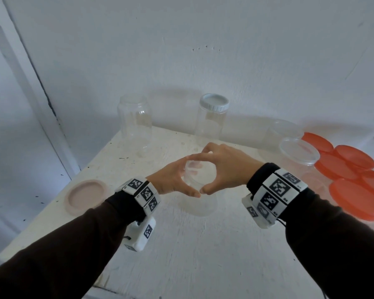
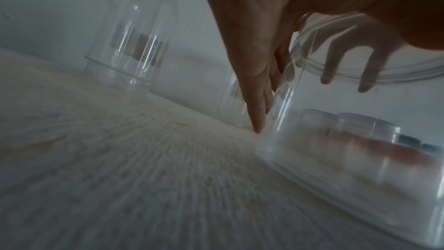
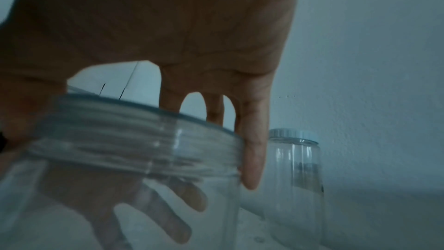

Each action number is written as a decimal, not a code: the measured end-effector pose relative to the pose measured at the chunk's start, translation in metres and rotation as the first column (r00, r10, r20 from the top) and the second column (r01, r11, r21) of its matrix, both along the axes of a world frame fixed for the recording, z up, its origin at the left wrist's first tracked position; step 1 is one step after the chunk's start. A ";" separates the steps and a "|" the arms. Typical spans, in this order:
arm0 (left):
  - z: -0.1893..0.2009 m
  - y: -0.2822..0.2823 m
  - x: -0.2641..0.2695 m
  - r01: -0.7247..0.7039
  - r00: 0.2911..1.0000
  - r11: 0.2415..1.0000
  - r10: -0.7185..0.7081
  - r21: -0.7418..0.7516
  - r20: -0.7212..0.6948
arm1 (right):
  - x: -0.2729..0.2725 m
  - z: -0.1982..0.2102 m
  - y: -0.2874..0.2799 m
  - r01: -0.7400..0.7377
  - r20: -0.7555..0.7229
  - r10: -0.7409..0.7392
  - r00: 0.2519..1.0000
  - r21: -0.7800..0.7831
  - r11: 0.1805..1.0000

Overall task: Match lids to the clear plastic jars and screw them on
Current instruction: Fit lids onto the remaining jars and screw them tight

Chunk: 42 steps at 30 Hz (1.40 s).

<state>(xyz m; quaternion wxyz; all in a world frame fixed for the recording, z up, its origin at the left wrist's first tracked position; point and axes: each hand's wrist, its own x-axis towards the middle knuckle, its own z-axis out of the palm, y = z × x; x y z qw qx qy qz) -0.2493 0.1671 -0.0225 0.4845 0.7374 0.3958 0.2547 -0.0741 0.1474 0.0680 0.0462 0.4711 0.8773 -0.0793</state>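
Observation:
A clear plastic jar [image 1: 198,190] stands upright mid-table between both hands. My left hand [image 1: 173,178] wraps round its body from the left, thumb at the front. My right hand [image 1: 222,169] curls over its top from the right and grips the ribbed clear lid [image 3: 134,140] sitting on the jar's mouth. The two thumbs touch at the front. In the left wrist view my left hand [image 2: 252,45] lies against the jar wall [image 2: 336,159]. In the right wrist view my right hand [image 3: 192,35] covers the lid, and the left hand's fingers show through the jar.
At the back stand an upside-down clear jar [image 1: 134,124] and a white-lidded jar [image 1: 212,117]. Two jars with clear lids [image 1: 298,152] sit at the right beside several orange lids [image 1: 354,169]. A pink lid [image 1: 85,196] lies near the table's left edge [image 1: 41,216].

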 end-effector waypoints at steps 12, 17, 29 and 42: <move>0.007 0.003 0.027 -0.056 0.988 0.994 0.068 -0.092 0.136 | 0.044 -0.012 -0.016 0.065 -0.079 -0.058 0.995 0.084 0.994; 0.006 0.015 0.063 -0.150 0.976 0.989 0.148 0.004 0.162 | 0.077 -0.028 -0.015 0.135 -0.225 -0.084 0.971 0.220 0.966; -0.002 0.068 0.134 -0.236 0.946 0.971 0.235 -0.022 0.225 | 0.134 -0.072 0.030 0.280 -0.407 -0.089 0.909 0.440 0.854; 0.007 0.089 0.154 -0.258 0.959 0.966 0.255 0.010 0.124 | 0.148 -0.074 0.060 0.338 -0.453 -0.094 0.886 0.493 0.802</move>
